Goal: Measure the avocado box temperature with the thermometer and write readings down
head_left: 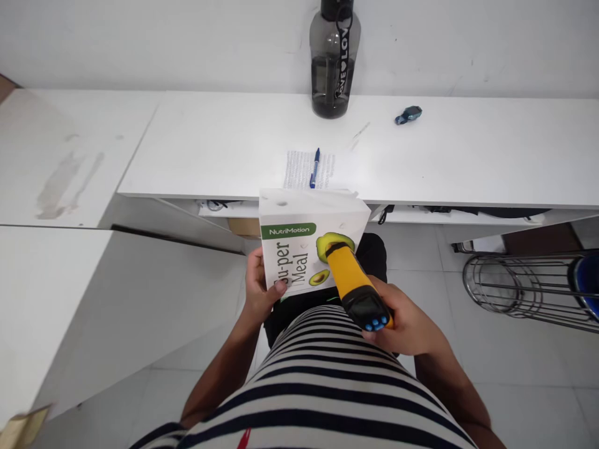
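Note:
My left hand [262, 290] is closed on the lower left edge of a white box [281, 209] marked NutriMotion, with avocado pictures on its front. The box is tilted toward me, held in front of the desk edge. In my right hand [407, 318] is a yellow-and-black handheld gun-shaped device [353, 277] with a small dark screen and blue buttons; its kind is unclear. The device's front end overlaps the printed avocado; whether it touches the box I cannot tell. Its handle is mostly hidden by my fingers.
On the white desk [210, 146] lie a printed paper [297, 168], a blue pen [315, 168] and a small dark-blue object [409, 115]. A grey bottle [334, 68] stands by the wall. A wire rack [524, 287] is at right; a shelf [468, 216] runs under the desk.

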`<move>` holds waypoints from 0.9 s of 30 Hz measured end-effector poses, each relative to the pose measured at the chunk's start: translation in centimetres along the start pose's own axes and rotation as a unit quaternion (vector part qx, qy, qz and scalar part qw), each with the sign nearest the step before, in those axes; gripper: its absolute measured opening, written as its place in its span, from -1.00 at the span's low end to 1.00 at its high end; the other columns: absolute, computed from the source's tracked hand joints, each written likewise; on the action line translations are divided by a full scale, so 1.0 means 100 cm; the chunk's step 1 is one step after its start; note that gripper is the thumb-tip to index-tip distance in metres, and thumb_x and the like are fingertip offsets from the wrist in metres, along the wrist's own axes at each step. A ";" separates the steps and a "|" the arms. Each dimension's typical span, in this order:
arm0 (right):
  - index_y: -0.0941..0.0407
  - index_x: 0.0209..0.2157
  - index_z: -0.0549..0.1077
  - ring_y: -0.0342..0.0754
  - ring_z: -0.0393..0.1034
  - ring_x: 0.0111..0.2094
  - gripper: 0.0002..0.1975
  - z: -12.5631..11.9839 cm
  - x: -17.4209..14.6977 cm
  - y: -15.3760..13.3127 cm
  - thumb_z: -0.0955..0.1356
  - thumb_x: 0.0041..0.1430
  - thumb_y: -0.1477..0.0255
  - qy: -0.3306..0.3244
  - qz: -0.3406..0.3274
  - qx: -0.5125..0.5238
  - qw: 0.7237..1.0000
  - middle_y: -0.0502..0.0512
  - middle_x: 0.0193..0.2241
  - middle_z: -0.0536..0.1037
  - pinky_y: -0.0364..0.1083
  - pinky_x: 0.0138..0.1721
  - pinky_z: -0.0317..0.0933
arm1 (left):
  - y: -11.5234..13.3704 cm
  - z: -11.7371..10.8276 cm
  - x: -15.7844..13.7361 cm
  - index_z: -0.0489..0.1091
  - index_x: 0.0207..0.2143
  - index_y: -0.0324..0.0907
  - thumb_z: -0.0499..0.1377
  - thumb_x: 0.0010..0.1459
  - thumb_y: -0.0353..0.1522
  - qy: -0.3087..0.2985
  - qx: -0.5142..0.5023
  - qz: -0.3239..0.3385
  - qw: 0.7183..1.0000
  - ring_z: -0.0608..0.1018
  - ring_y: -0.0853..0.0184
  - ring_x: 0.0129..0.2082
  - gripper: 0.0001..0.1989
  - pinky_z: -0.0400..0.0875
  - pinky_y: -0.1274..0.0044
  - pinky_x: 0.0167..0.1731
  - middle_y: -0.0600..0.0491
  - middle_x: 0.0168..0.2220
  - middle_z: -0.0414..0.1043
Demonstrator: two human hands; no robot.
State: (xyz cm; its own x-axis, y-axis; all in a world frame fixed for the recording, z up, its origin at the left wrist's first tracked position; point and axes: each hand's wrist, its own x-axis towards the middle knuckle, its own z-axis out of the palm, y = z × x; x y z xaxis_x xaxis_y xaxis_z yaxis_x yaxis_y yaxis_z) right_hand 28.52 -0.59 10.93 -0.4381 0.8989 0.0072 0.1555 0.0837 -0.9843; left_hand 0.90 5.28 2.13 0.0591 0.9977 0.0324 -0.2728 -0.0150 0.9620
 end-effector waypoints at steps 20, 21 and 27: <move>0.04 -0.08 0.41 -0.07 0.42 -0.38 -0.63 -0.004 0.002 0.014 0.48 0.06 0.37 0.010 -0.029 0.008 0.999 0.00 -0.32 0.54 -0.12 -0.37 0.35 | -0.007 0.011 0.008 0.29 0.14 -0.10 0.47 -0.16 -0.04 0.011 0.035 0.021 0.999 0.61 0.15 -0.08 -0.15 0.57 0.37 -0.15 -0.11 0.00 0.50; 0.04 -0.08 0.41 -0.07 0.42 -0.38 -0.63 -0.004 0.002 0.015 0.48 0.06 0.37 0.013 -0.031 0.009 0.999 0.00 -0.32 0.54 -0.12 -0.37 0.36 | -0.007 0.011 0.008 0.29 0.14 -0.10 0.48 -0.18 -0.03 0.013 0.033 0.017 0.999 0.61 0.14 -0.08 -0.14 0.57 0.36 -0.15 -0.11 0.00 0.50; 0.03 -0.03 0.43 -0.07 0.42 -0.39 -0.61 -0.003 0.002 0.018 0.47 0.08 0.36 0.013 -0.038 0.020 0.999 0.00 -0.33 0.55 -0.12 -0.37 0.36 | -0.007 0.010 0.007 0.27 0.17 -0.10 0.47 -0.15 -0.02 0.005 0.029 0.016 0.999 0.60 0.13 -0.08 -0.13 0.57 0.34 -0.15 -0.15 0.02 0.48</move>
State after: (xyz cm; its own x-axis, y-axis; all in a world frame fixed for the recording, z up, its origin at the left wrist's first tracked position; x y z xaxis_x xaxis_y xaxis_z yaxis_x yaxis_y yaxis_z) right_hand 28.94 -0.16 9.20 -0.4236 0.9017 0.0872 0.0858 0.1357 -0.9870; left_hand 2.14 5.92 1.74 0.0425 0.9973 0.0606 -0.2177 -0.0500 0.9747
